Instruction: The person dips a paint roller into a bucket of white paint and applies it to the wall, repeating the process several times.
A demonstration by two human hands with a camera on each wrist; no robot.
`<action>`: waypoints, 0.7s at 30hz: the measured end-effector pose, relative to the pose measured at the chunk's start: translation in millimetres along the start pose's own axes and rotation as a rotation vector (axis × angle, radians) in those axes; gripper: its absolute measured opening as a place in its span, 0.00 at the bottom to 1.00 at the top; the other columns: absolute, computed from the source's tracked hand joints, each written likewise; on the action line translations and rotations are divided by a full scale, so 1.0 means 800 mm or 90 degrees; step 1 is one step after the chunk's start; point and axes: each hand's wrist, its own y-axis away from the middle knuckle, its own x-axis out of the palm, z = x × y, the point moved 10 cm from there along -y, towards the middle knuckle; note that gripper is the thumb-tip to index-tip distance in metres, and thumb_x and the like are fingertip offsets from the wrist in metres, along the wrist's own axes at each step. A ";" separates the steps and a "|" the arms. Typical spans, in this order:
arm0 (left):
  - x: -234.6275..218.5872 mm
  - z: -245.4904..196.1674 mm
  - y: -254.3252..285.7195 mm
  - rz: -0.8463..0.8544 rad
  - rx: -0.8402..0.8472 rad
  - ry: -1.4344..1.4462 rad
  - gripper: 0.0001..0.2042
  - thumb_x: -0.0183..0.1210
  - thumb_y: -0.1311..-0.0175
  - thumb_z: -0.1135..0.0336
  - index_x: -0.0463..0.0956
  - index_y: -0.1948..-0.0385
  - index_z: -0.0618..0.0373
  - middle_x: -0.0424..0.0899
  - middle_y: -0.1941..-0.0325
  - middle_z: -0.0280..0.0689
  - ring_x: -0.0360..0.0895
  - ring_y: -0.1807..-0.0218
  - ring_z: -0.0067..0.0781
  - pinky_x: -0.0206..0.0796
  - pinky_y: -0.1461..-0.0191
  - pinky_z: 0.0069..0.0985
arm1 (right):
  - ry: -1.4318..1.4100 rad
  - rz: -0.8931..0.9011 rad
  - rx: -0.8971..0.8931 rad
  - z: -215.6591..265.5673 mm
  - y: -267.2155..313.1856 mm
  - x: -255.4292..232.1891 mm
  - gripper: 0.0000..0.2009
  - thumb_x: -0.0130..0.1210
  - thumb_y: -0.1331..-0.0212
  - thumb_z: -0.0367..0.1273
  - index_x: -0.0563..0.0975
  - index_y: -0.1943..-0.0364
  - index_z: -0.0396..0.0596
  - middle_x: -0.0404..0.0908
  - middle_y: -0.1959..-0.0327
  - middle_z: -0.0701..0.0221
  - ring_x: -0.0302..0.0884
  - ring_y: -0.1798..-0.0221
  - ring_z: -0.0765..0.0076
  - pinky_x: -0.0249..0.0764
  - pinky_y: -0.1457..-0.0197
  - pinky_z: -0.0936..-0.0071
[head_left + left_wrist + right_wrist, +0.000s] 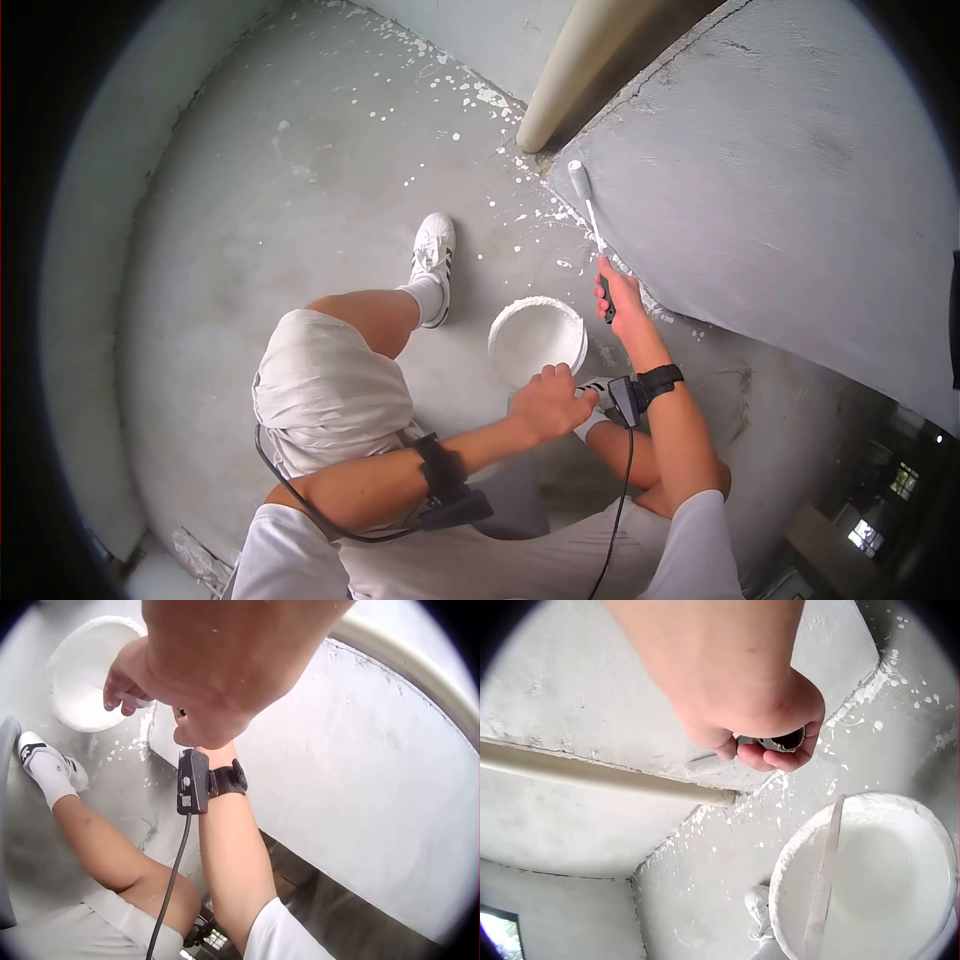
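Observation:
My right hand (622, 295) grips the dark handle of a small paint roller (580, 180). The roller's pale sleeve lies at the foot of the grey wall (780, 190), close to the base of a cream pipe (570, 80). In the right wrist view the fingers wrap the handle (787, 741), whose hollow end faces the camera. My left hand (550, 405) hovers by the near rim of a white bucket (495, 335), fingers loosely bent, with nothing visible gripped. Pale liquid fills part of the bucket, and a flat pale strip (826, 870) crosses its mouth.
White splashes (490, 97) dot the grey floor (250, 220) along the wall's base. One shoe (433, 255) is planted left of the bucket; the other (52, 757) stands close beside it. Cables (628, 480) hang from the wrist cameras.

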 end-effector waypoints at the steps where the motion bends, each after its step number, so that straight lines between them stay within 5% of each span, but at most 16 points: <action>1: -0.004 -0.003 0.000 -0.004 0.001 0.000 0.27 0.51 0.39 0.47 0.68 0.56 0.70 0.73 0.51 0.60 0.71 0.46 0.61 0.62 0.41 0.44 | -0.002 0.000 0.006 0.002 -0.004 0.004 0.19 0.59 0.41 0.48 0.69 0.75 0.49 0.66 0.86 0.78 0.57 0.89 0.83 0.55 0.87 0.80; 5: -0.003 -0.015 -0.004 -0.004 0.008 -0.005 0.27 0.51 0.39 0.47 0.67 0.55 0.69 0.73 0.50 0.59 0.71 0.45 0.60 0.62 0.41 0.43 | -0.006 0.004 0.015 0.008 0.014 -0.019 0.19 0.60 0.41 0.48 0.70 0.74 0.48 0.66 0.86 0.79 0.56 0.90 0.83 0.55 0.87 0.80; 10: 0.005 -0.029 -0.009 0.022 0.011 -0.026 0.31 0.50 0.39 0.45 0.67 0.50 0.71 0.72 0.46 0.60 0.70 0.42 0.58 0.61 0.38 0.42 | 0.014 -0.025 0.019 0.009 0.104 -0.115 0.20 0.59 0.41 0.50 0.70 0.72 0.47 0.66 0.86 0.79 0.55 0.91 0.83 0.55 0.87 0.81; 21: 0.048 -0.046 -0.005 0.129 0.068 -0.053 0.36 0.49 0.42 0.42 0.69 0.45 0.73 0.71 0.41 0.60 0.70 0.39 0.57 0.62 0.36 0.39 | 0.002 -0.201 -0.056 0.020 0.399 -0.334 0.20 0.56 0.39 0.49 0.71 0.69 0.46 0.67 0.85 0.78 0.57 0.90 0.84 0.56 0.87 0.82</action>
